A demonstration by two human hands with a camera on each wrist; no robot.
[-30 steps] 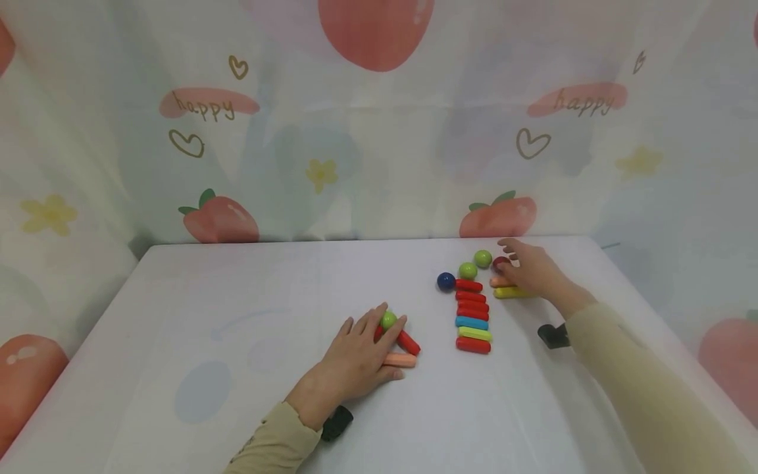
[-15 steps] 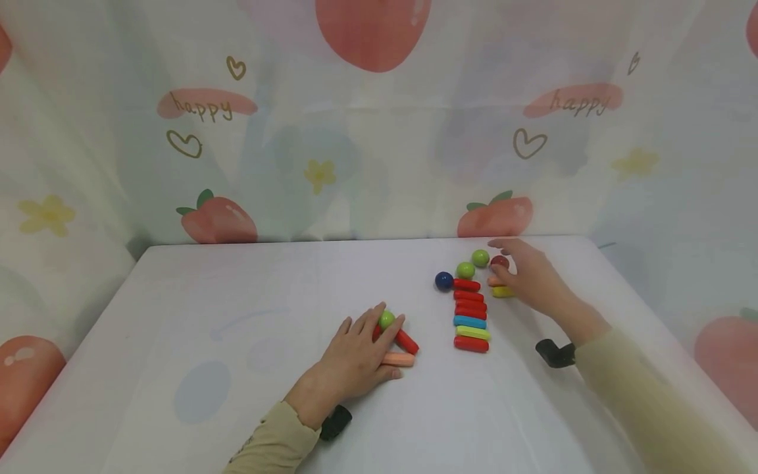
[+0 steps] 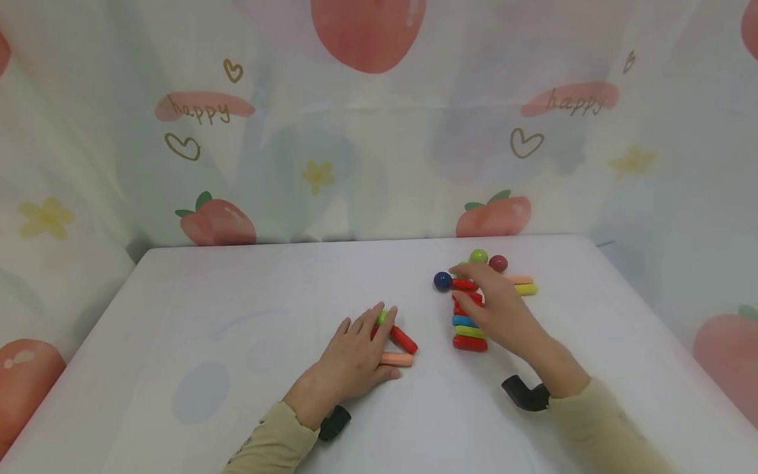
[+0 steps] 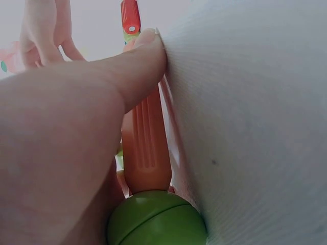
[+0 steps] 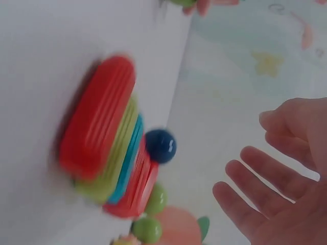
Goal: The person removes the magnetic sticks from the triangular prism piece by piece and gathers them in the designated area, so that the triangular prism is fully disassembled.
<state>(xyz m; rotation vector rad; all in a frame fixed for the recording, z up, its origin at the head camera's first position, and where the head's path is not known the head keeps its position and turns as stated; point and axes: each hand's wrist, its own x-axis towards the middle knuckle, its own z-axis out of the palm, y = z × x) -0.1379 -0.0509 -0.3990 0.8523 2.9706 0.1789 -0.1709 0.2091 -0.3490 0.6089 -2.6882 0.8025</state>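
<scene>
My left hand (image 3: 352, 359) lies on the table with straight fingers spread over a small group of pieces. An orange stick (image 3: 398, 359), a red stick (image 3: 405, 340) and part of a green ball (image 3: 383, 317) show from under it. Seen from the left wrist, the thumb rests along the orange stick, whose end meets a green ball (image 4: 158, 222). My right hand (image 3: 503, 316) hovers over a column of sticks, fingers loosely extended and holding nothing. The column includes a red stick (image 3: 470, 343), a lime stick (image 3: 470, 332) and a blue stick (image 3: 464, 321).
At the column's far end sits a dark blue ball (image 3: 442, 281). Behind are a green ball (image 3: 479, 256) and a dark red ball (image 3: 498, 263). Right of the column lie a peach stick (image 3: 521, 280) and a yellow stick (image 3: 526, 289). A patterned cloth (image 3: 355, 164) hangs behind.
My right hand has moved left and nearer, from beside the dark red ball to over the stick column, uncovering the peach and yellow sticks. The left hand stays in place.
</scene>
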